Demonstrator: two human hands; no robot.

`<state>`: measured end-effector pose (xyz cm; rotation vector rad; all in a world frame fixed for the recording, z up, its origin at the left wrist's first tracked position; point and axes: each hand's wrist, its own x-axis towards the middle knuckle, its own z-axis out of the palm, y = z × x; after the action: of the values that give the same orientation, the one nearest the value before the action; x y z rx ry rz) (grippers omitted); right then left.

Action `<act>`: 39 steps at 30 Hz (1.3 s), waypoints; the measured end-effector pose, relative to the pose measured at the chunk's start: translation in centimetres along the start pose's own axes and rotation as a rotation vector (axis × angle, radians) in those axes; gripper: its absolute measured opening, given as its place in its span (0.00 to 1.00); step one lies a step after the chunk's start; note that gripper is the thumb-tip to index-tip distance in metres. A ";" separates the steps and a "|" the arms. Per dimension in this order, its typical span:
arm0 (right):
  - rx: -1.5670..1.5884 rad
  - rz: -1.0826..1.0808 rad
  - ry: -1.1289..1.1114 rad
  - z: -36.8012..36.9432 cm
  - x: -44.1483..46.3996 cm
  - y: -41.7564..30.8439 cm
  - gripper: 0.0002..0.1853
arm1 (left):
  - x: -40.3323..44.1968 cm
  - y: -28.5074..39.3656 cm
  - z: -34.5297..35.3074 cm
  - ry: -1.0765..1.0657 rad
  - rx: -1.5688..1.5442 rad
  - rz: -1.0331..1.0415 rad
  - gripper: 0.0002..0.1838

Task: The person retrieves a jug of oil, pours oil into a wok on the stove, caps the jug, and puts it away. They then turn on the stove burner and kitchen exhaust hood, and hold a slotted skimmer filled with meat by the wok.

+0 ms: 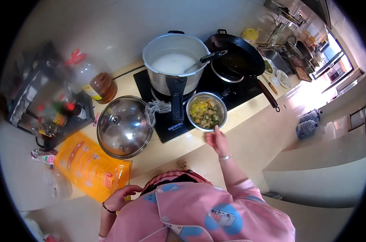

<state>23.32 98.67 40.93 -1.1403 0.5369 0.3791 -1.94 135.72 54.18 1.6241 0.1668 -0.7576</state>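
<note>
My right hand grips the near rim of a small metal bowl, thumb at the edge and fingers curled below. In the bowl is chopped food, yellow, green and brown. It sits at the front edge of the black cooktop. My left hand is low by my waist, beside an orange plastic bag, with its fingers apart and nothing visible in them. Behind the bowl stands a pressure cooker pot of whitish liquid, with a black-handled utensil leaning in it.
A black wok rests on the right burner, its handle jutting past the counter edge. A glass lid lies left of the cooktop, near a large oil bottle and a dark rack. A sink is farther right.
</note>
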 end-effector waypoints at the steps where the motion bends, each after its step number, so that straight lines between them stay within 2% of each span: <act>1: 0.018 -0.004 -0.027 0.3 0.4 -0.4 0.16 | 0.2 -0.2 -0.1 0.008 -0.032 -0.007 0.25; 5: -0.060 -0.083 0.039 1.0 1.7 -0.5 0.12 | 1.0 0.7 0.1 -0.029 -0.077 0.013 0.25; 8: -0.078 -0.116 0.073 0.8 2.0 0.2 0.10 | 1.2 0.7 0.2 -0.037 -0.150 -0.055 0.25; 10: 0.003 -0.175 0.096 0.6 2.0 1.6 0.10 | 1.0 0.5 0.1 -0.126 -0.487 0.003 0.26; 11: -0.002 -0.213 0.093 0.5 1.8 2.1 0.09 | 1.1 0.6 0.0 -0.126 -0.485 0.003 0.26; 13: 0.014 -0.238 0.084 0.4 1.9 2.9 0.09 | 1.2 0.6 -0.1 -0.160 -0.541 0.153 0.26; 16: 0.035 -0.269 0.095 0.4 1.9 3.8 0.09 | 1.7 0.8 -0.3 -0.143 -0.506 0.025 0.27; 17: 0.016 -0.289 0.105 0.4 1.8 3.9 0.09 | 1.8 1.0 -0.3 -0.144 -0.504 0.024 0.27; 19: -0.003 -0.310 0.116 0.7 1.5 3.9 0.09 | 2.2 1.2 -0.2 -0.103 -0.401 0.025 0.18; 25: -0.077 -0.400 0.111 0.8 1.2 3.9 0.08 | 2.9 0.0 -0.2 -0.087 -0.356 0.103 0.16; 26: -0.094 -0.391 0.101 0.8 1.2 3.8 0.08 | 2.9 0.1 -0.3 -0.088 -0.356 0.101 0.16; 28: -0.111 -0.381 0.092 0.8 1.1 3.8 0.09 | 2.9 0.3 -0.6 -0.136 -0.373 0.035 0.29; 34: -0.145 -0.426 0.125 1.0 0.8 3.7 0.09 | 2.8 0.0 -0.3 -0.091 -0.318 0.035 0.26; 38: -0.431 -0.520 0.315 1.3 0.5 3.6 0.16 | 2.8 -0.7 -0.6 -0.115 -0.156 0.132 0.23; 39: -0.497 -0.542 0.197 1.1 0.3 3.1 0.18 | 2.7 -1.0 -0.7 -0.096 -0.110 0.177 0.23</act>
<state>22.11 100.90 38.75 -1.7568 0.2860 -0.0829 -0.11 135.72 51.85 1.4735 -0.0048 -0.6771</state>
